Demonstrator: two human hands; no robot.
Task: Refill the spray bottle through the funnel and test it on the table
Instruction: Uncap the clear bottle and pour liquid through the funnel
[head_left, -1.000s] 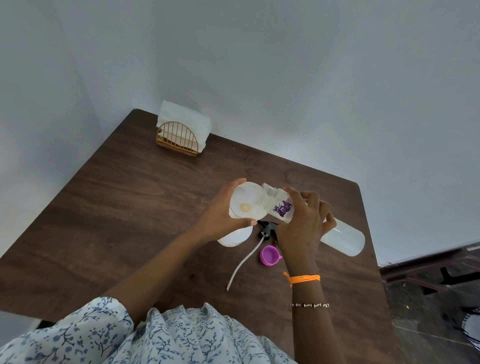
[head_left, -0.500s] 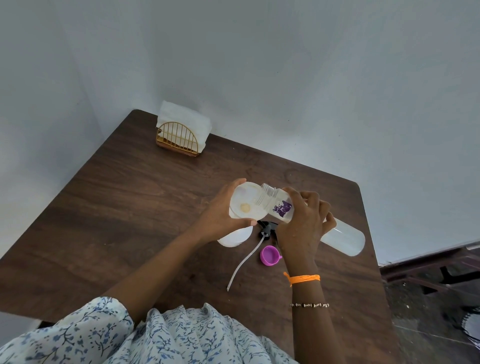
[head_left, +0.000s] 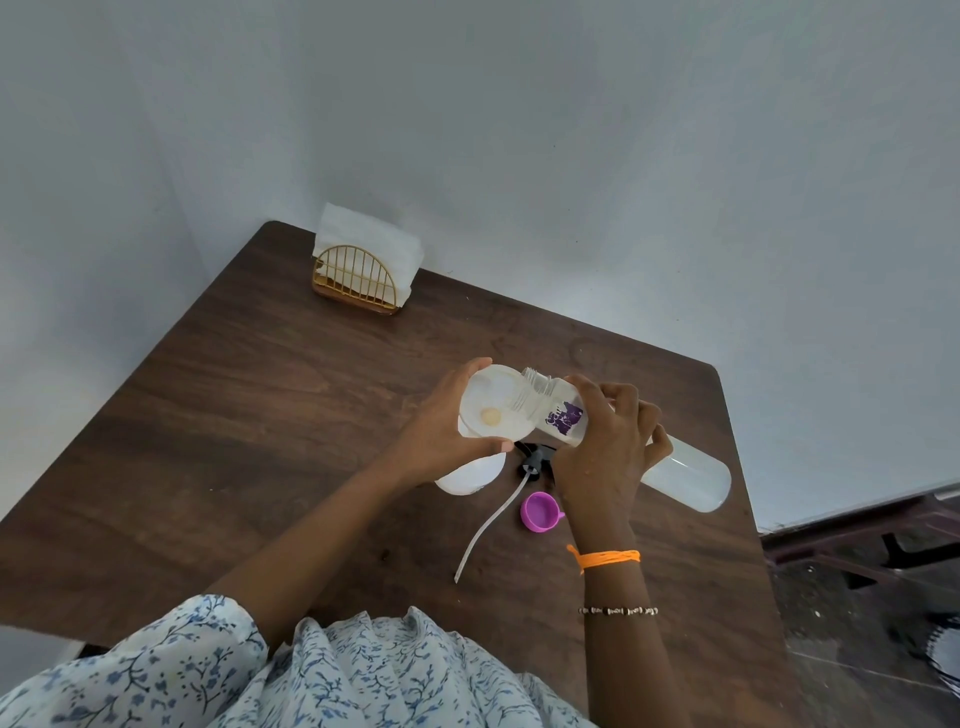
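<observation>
Purple lettering, unreadable, marks the refill bottle gripped tilted by the right hand over the funnel; left hand fingers curl around the funnel atop the spray bottle, mid-table, grey walls behind.

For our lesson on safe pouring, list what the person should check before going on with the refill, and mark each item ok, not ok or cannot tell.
1. Funnel sits on the spray bottle and is steadied by the left hand: ok.
2. Refill bottle gripped by the right hand, its open neck tilted over the funnel: ok.
3. Liquid actually flowing: cannot tell.
4. Level in the spray bottle: cannot tell, hidden by hand and funnel.
5. Sprayer head with its tube lies within reach on the table: ok.
6. Purple cap lies beside it: ok.
</observation>
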